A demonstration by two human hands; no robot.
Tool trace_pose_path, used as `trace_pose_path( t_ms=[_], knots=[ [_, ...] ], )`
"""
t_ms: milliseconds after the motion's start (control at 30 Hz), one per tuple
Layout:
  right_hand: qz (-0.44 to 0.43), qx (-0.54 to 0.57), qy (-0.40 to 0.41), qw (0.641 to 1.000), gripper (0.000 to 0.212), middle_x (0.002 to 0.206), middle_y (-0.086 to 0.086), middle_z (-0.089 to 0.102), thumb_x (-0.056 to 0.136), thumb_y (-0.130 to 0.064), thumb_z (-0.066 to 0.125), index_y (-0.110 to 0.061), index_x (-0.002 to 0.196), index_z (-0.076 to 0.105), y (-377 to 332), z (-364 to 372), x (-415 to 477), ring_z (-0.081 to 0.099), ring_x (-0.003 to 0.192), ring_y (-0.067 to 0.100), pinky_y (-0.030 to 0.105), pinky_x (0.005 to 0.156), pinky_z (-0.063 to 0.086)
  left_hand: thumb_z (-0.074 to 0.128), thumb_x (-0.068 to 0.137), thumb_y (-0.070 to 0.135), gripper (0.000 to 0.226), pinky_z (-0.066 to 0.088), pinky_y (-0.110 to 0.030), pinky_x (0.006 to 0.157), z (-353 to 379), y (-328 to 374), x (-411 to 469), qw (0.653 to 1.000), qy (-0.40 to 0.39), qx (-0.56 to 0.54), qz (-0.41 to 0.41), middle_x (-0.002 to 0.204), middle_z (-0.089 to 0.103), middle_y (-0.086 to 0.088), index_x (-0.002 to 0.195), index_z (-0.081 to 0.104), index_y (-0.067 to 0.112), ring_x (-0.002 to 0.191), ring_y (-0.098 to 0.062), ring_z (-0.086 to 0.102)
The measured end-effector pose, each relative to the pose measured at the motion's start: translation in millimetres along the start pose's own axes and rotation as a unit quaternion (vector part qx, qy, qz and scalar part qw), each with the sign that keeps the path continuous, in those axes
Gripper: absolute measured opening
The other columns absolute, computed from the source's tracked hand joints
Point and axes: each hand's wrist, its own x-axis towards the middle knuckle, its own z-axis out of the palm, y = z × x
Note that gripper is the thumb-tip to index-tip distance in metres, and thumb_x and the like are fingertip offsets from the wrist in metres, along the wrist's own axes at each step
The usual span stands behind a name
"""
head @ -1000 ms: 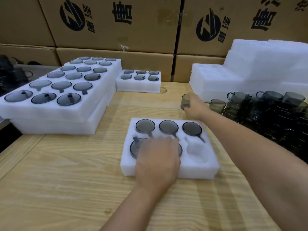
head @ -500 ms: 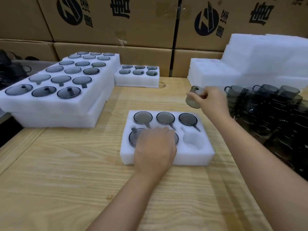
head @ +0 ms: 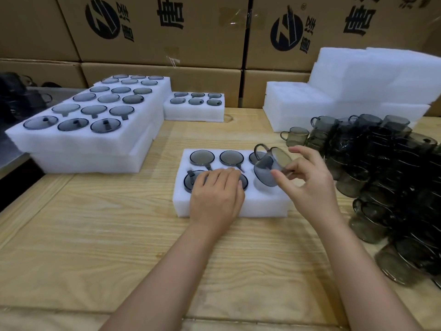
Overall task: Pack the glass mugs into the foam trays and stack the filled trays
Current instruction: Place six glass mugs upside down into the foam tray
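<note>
Pinching a smoky glass mug [head: 270, 167] between thumb and fingertips, your right hand [head: 307, 180] is only partly closed, the remaining fingers fanned loosely above it. The mug is tilted, its mouth turned toward that palm and its handle pointing up and away, and it hangs just over the near-right pocket of the foam tray [head: 262, 204], directly in front of your fingers. Whether its base already touches the foam cannot be told.

Your left hand [head: 216, 193] lies flat, palm down, fingers together and nearly straight, pressing on the tray's near-middle mug and grasping nothing. Both forearms reach in from the near edge of the bench [head: 119, 235], the right one angled inward.

Beyond your left fingertips, three seated mugs fill the tray's far row, dark round rims up; another sits just left of that hand. To the right of your right hand a heap of loose mugs [head: 386, 177] rests on the bench, with empty foam trays [head: 346, 96] stacked beyond it. Far off to the left of your left hand stand the filled trays [head: 95, 130], stacked two high, and a single filled tray [head: 194, 108] lies beyond them.
</note>
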Motion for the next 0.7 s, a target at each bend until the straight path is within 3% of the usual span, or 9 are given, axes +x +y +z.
trace_pose_path(
  t_ms=[67, 200, 267, 400, 500, 600, 700],
  knots=[
    [0.015, -0.028, -0.021, 0.999, 0.018, 0.116, -0.002, 0.056, 0.076, -0.015, 0.075, -0.010, 0.069, 0.059, -0.6, 2.2, -1.3, 0.060, 0.101, 0.016, 0.015, 0.072, 0.046, 0.045, 0.088, 0.020, 0.027, 0.047, -0.034, 0.072, -0.1, 0.3, -0.1, 1.000, -0.001, 0.001, -0.002, 0.084, 0.069, -0.001, 0.092, 0.069, 0.009, 0.078, -0.023, 0.065],
    [0.003, -0.110, -0.005, 0.994, 0.026, 0.092, 0.001, 0.062, 0.072, -0.022, 0.079, -0.006, 0.069, 0.059, -6.9, 7.1, -5.8, 0.058, 0.084, 0.020, 0.023, 0.072, 0.040, 0.045, 0.088, 0.020, 0.028, 0.047, -0.034, 0.071, 0.3, 0.1, -0.1, 1.000, -0.005, 0.004, -0.002, 0.083, 0.068, -0.002, 0.092, 0.069, 0.009, 0.078, -0.023, 0.065],
    [0.007, -0.122, 0.009, 0.993, 0.030, 0.086, -0.001, 0.058, 0.069, -0.025, 0.081, -0.009, 0.080, 0.058, -10.7, 9.2, -7.3, 0.055, 0.081, 0.019, 0.021, 0.068, 0.032, 0.044, 0.089, 0.021, 0.028, 0.046, -0.034, 0.071, 0.9, 0.0, -0.2, 1.000, -0.005, 0.006, -0.003, 0.082, 0.068, -0.001, 0.093, 0.069, 0.009, 0.077, -0.023, 0.064],
    [0.040, -0.101, -0.028, 0.994, 0.060, 0.105, -0.001, 0.056, 0.070, -0.027, 0.080, -0.009, 0.121, 0.055, -15.0, 12.2, -8.1, 0.054, 0.090, 0.014, 0.013, 0.074, 0.031, 0.043, 0.090, 0.021, 0.030, 0.047, -0.034, 0.071, 2.4, -0.2, -0.1, 1.000, -0.005, 0.009, -0.005, 0.082, 0.068, -0.002, 0.094, 0.069, 0.008, 0.077, -0.024, 0.065],
    [0.024, -0.118, -0.064, 0.991, 0.056, 0.112, 0.000, 0.059, 0.074, -0.024, 0.078, -0.006, 0.123, 0.056, -13.9, 13.2, -5.9, 0.056, 0.097, 0.016, 0.009, 0.077, 0.030, 0.043, 0.090, 0.021, 0.030, 0.048, -0.034, 0.072, 3.4, -0.3, -0.4, 1.000, -0.011, 0.001, -0.005, 0.084, 0.069, -0.003, 0.096, 0.069, 0.007, 0.079, -0.024, 0.065],
    [0.043, -0.101, -0.075, 0.991, 0.050, 0.098, -0.014, 0.052, 0.075, -0.024, 0.076, -0.010, 0.120, 0.059, -11.9, 11.3, -3.5, 0.049, 0.087, 0.006, -0.001, 0.074, 0.028, 0.044, 0.090, 0.021, 0.030, 0.048, -0.035, 0.072, 2.8, -0.6, -0.9, 1.000, -0.024, -0.002, -0.007, 0.084, 0.069, -0.003, 0.097, 0.069, 0.007, 0.079, -0.024, 0.065],
    [0.053, -0.088, -0.088, 0.991, 0.051, 0.099, -0.017, 0.050, 0.076, -0.024, 0.075, -0.011, 0.122, 0.058, -10.0, 10.3, -2.8, 0.047, 0.089, 0.003, -0.007, 0.074, 0.025, 0.044, 0.090, 0.021, 0.030, 0.049, -0.035, 0.073, -0.1, 0.6, -0.4, 0.999, -0.047, -0.002, -0.016, 0.085, 0.069, -0.003, 0.097, 0.070, 0.007, 0.079, -0.024, 0.066]
  ],
)
